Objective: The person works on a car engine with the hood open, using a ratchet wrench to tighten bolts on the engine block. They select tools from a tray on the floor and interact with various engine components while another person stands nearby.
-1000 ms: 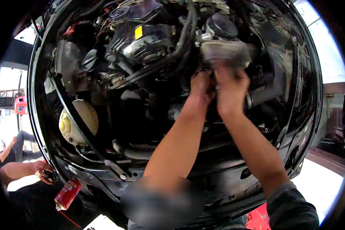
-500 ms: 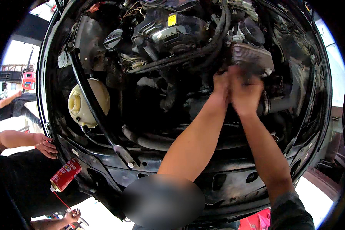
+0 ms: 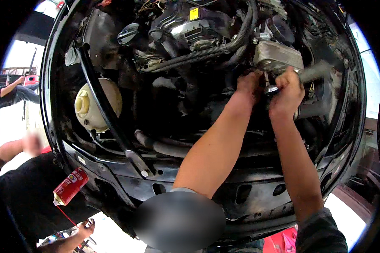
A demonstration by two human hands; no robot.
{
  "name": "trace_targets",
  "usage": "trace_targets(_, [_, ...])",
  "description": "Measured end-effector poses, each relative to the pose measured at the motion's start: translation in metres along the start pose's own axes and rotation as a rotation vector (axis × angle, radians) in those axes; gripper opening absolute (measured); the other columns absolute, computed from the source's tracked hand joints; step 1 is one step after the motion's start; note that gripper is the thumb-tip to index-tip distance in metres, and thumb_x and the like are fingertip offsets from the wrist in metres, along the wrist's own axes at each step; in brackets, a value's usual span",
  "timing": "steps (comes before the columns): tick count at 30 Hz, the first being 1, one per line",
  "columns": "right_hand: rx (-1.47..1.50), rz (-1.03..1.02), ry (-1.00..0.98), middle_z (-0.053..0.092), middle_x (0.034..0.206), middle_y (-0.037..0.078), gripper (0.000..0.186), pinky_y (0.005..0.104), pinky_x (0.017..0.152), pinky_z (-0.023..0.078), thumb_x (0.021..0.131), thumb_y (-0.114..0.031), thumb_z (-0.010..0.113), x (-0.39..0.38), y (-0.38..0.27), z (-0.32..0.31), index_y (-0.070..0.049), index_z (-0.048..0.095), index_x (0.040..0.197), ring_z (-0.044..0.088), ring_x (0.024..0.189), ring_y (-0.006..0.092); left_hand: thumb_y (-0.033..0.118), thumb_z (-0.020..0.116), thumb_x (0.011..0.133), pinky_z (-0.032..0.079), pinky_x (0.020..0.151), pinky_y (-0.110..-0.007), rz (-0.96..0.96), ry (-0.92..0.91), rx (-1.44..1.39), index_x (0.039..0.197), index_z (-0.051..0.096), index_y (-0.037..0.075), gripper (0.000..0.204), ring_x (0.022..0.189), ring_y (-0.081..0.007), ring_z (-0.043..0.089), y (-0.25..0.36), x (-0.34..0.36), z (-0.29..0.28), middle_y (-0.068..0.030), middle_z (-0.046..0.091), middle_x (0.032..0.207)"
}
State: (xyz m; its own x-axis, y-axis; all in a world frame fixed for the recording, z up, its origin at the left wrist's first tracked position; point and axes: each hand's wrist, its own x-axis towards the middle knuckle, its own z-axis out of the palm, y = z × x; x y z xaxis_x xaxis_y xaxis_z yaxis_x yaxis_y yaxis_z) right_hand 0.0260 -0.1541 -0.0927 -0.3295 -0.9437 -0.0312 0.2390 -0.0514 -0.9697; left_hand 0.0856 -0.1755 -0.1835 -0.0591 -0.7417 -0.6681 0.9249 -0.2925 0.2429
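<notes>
Both my hands are deep in a car's engine bay, just under a ribbed metal oil cooler (image 3: 278,54). My right hand (image 3: 288,95) is wrapped round a ratchet wrench (image 3: 272,89). Its silver head points left, and a dark, motion-smeared handle sticks out to the right past my fist. A thin metal shaft (image 3: 266,77) rises from the ratchet head toward the cooler's lower edge. Close to that shaft, on its left, is my left hand (image 3: 248,86) with its fingers curled. Shadow and the parts around it hide what those fingertips hold.
A black brace bar (image 3: 98,97) crosses in front of a cream fluid tank (image 3: 99,105) at the left. Corrugated hoses (image 3: 194,57) run across the middle. At the far left a co-worker's hand (image 3: 87,227) is beside a red spray can (image 3: 71,186) with a thin straw.
My right hand has shifted right, away from my left hand, and the ratchet head now shows between them. The co-worker's upper hand has come off the car's edge.
</notes>
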Motion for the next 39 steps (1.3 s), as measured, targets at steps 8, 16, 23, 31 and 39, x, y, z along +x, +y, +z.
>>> trace_targets(8, [-0.616,-0.299,-0.463,0.065,0.071,0.006,0.031,0.0287,0.062,0.045,0.086,-0.027,0.069,-0.025,0.006,0.012,0.004,0.065,0.083,0.055,0.065,0.0103,0.005,0.057,0.085,0.05,0.072,-0.033,0.075,-0.138,0.023,0.095,0.062,0.005,0.011,0.079,-0.0198,0.059,0.003,-0.014,-0.004,-0.0051,0.061,0.088])
trace_targets(16, [-0.685,-0.451,-0.584,0.065,0.077,0.004,0.027,0.0324,0.067,0.047,0.083,-0.023,0.07,-0.027,0.018,0.015,0.003,0.064,0.086,0.058,0.068,0.0171,0.022,0.045,0.095,0.05,0.081,-0.034,0.232,-1.049,-0.803,0.105,0.062,0.006,0.025,0.087,-0.0211,0.06,-0.017,0.0,-0.025,-0.0082,0.063,0.096])
trace_targets(23, [-0.358,-0.257,-0.277,0.067,0.07,0.014,0.022,0.0361,0.068,0.05,0.081,-0.022,0.069,-0.016,0.012,0.008,0.0,0.067,0.079,0.065,0.07,0.0231,0.024,0.053,0.091,0.051,0.079,-0.043,0.135,-0.184,0.272,0.101,0.062,0.006,0.022,0.083,-0.0249,0.061,0.01,-0.01,-0.013,-0.0079,0.064,0.092])
trace_targets(31, [-0.135,-0.108,-0.182,0.068,0.075,0.007,0.03,0.0313,0.066,0.048,0.095,-0.024,0.062,-0.015,0.015,0.009,0.003,0.064,0.081,0.062,0.069,0.0141,0.011,0.049,0.091,0.054,0.077,-0.039,0.029,-0.225,0.118,0.11,0.06,0.0,0.024,0.086,-0.0273,0.064,0.01,-0.02,0.001,-0.0139,0.065,0.097])
trace_targets(39, [-1.1,-0.448,-0.642,0.068,0.078,0.019,0.024,0.0444,0.071,0.054,0.074,-0.024,0.071,-0.032,0.006,0.031,-0.004,0.07,0.088,0.066,0.075,0.0414,0.019,0.044,0.095,0.049,0.086,-0.038,0.258,-0.562,0.345,0.116,0.058,-0.001,0.033,0.097,-0.0285,0.062,0.003,0.031,-0.047,-0.0147,0.064,0.112])
